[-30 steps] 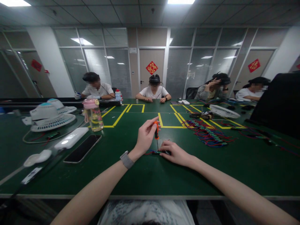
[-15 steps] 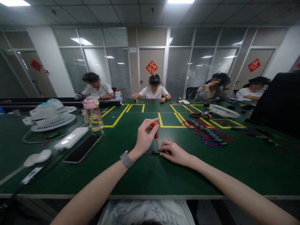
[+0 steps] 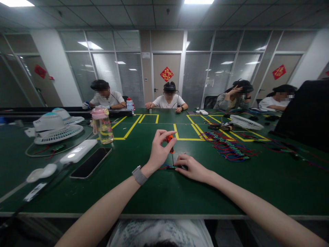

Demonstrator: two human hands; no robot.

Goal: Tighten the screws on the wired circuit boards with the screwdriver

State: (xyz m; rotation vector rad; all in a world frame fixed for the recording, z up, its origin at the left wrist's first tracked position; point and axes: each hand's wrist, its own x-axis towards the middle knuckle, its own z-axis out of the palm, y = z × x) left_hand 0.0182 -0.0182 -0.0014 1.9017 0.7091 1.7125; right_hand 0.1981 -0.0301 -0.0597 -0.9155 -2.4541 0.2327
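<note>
My left hand (image 3: 159,151) is closed around the orange and black handle of a screwdriver (image 3: 170,139), thumb and fingers on its sides. The screwdriver stands nearly upright, and its thin shaft points down at a small green circuit board (image 3: 170,167) on the table. Red and blue wires come off the board's left end. My right hand (image 3: 191,167) rests on the table with its fingertips pinched at the board's right end, which they partly hide.
On the right lies a row of wired circuit boards (image 3: 230,145). To the left are a black phone (image 3: 91,163), a white power bank (image 3: 78,151), a pink-lidded bottle (image 3: 102,127) and white fan parts (image 3: 58,132). A dark screen (image 3: 305,113) stands far right. Several people sit across the table.
The fingers of my left hand have shifted slightly around the screwdriver handle, the thumb moving a little outward. My right hand and the circuit board stay in place.
</note>
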